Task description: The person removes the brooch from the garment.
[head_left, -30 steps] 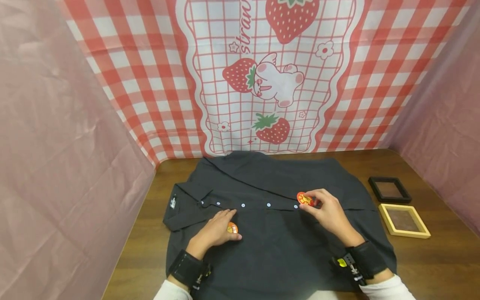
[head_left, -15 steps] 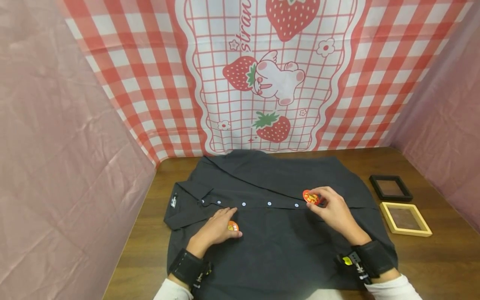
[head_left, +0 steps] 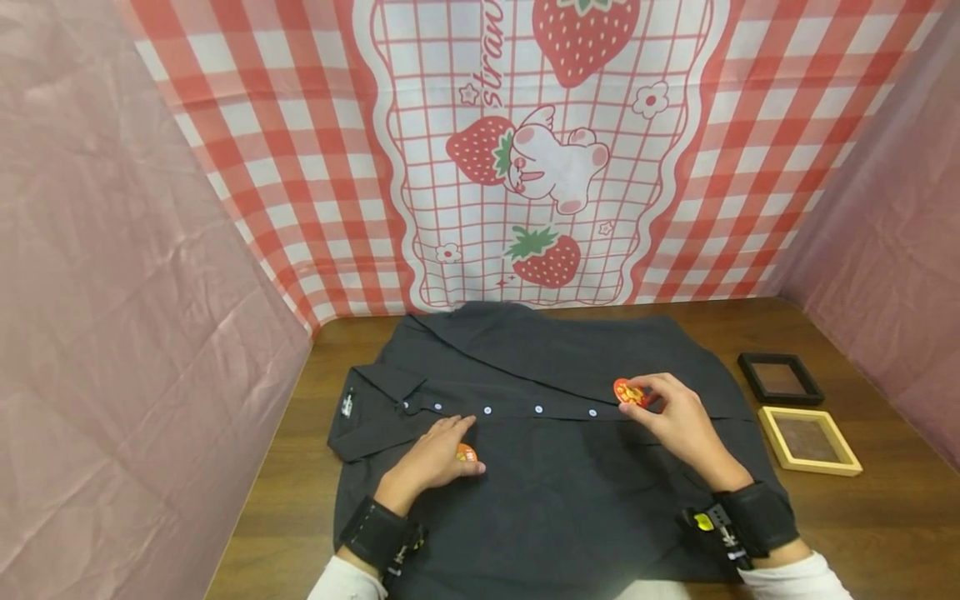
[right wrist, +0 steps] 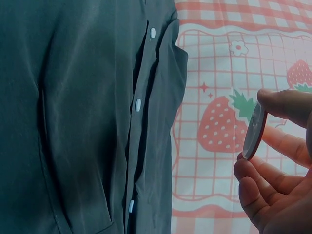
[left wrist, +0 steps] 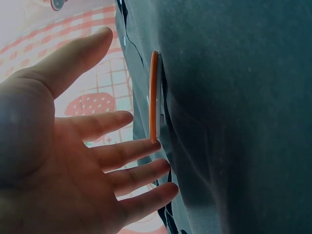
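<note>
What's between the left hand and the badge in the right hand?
In the head view, three pale buttons on the button-up shirt show between the left hand and that badge.

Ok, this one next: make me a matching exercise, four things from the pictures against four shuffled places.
Things
1. Red round badge with yellow print
2. Orange round badge
3. Dark grey collared shirt
4. Black rectangular frame

Places
A. Spread across the brown wooden table
B. Just beyond a pale yellow rectangular frame
C. Pinched in the right hand, clear of the shirt
D. Against the shirt, partly hidden by the left hand

Right pairs: 1-C, 2-D, 3-A, 4-B
</note>
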A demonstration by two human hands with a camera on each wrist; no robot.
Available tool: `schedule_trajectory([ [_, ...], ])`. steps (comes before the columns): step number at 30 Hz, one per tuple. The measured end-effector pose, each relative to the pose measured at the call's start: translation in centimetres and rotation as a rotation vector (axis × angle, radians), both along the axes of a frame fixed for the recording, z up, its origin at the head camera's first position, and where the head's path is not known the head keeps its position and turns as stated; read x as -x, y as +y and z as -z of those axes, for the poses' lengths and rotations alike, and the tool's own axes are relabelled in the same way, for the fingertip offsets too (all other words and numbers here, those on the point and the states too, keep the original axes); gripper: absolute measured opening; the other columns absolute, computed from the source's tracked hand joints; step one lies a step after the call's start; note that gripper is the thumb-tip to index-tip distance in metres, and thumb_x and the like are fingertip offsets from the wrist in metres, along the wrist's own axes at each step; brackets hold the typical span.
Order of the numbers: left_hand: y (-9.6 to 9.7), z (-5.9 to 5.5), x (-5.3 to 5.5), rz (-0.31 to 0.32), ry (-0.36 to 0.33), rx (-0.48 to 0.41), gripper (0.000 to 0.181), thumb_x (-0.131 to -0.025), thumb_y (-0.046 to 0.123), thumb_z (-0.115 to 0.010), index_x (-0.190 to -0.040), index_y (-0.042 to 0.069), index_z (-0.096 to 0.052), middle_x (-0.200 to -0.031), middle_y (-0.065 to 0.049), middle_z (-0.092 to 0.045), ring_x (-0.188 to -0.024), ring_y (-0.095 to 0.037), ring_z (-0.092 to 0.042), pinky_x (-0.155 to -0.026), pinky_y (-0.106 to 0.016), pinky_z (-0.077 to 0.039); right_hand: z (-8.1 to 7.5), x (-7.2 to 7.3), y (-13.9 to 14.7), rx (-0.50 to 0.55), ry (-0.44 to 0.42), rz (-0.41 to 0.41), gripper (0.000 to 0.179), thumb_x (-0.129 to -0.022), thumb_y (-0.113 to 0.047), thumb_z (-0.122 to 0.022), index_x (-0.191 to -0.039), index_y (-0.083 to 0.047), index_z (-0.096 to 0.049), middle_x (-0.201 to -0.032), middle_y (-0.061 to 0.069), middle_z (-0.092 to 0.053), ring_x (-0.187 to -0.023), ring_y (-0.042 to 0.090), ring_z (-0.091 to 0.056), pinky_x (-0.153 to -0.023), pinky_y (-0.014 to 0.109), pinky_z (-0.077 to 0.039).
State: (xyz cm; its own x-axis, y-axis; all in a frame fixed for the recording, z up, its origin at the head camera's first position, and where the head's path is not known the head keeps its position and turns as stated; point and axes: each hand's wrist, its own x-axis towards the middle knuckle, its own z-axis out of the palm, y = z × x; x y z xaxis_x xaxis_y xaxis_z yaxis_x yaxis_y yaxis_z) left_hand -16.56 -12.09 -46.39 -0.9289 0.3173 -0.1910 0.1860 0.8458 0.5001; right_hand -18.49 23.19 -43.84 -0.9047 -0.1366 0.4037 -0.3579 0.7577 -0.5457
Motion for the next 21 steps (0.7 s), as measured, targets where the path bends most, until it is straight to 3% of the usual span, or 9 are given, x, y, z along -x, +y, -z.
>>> schedule_trajectory([
  [10, -0.2, 0.2, 0.1, 0.001, 0.02, -0.024, 0.076, -0.082, 0.034, -0.077, -0.145, 0.007, -0.045, -0.152, -0.022, -0.038, -0.143, -0.043, -0.032, -0.112, -0.061, -0.031, -0.2, 0.2, 0.7, 0.007, -0.013, 0.019, 0.036, -0.076, -0.012, -0.083, -0.107, -0.001, -0.069, -0.103, 0.018, -0.064, -0.076, 0.025, -0.059, -0.062, 0.025, -0.046],
  [21, -0.2, 0.1, 0.2, -0.015, 0.047, -0.024, 0.077, -0.082, 0.035, -0.077, -0.145, 0.006, -0.044, -0.154, -0.022, -0.036, -0.145, -0.044, -0.027, -0.112, -0.063, -0.029, -0.5, 0.4, 1.7, 0.015, -0.007, 0.052, 0.036, -0.076, -0.012, -0.083, -0.107, 0.001, -0.069, -0.099, 0.018, -0.063, -0.074, 0.021, -0.058, -0.057, 0.021, -0.044],
])
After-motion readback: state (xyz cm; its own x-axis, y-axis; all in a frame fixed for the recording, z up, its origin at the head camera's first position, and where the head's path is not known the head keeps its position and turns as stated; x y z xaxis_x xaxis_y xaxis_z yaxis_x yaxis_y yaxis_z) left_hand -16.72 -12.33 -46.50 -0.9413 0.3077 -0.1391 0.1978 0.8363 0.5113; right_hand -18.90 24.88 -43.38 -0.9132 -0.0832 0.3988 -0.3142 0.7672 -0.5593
